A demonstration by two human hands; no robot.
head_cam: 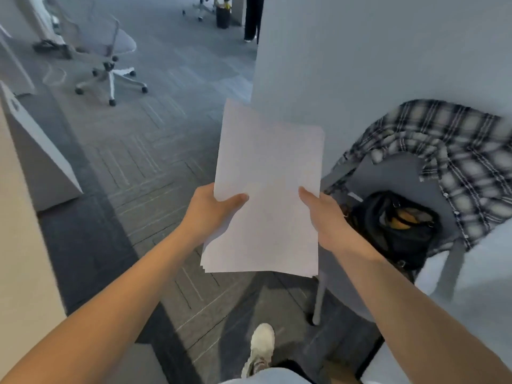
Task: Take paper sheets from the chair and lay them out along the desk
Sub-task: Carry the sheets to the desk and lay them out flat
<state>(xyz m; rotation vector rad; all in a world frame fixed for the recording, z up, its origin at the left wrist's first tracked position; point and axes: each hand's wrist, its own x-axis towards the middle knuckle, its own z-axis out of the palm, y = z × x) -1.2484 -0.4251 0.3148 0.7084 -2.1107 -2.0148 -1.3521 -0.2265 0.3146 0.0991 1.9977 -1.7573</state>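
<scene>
White paper sheets (268, 189), a slightly fanned stack, sit above the carpet (138, 162) between both grips: the left grip (213, 214) pinches the left edge, thumb on top; the right grip (324, 214) pinches the right edge. Any print is too faint to read. Right of the right grip stands the chair (388, 173), holding a black bag (396, 225).

The sheets (268, 187) are seen to be white. A black-and-white plaid shirt (454, 151) and a black bag (399, 231) are shown.
</scene>
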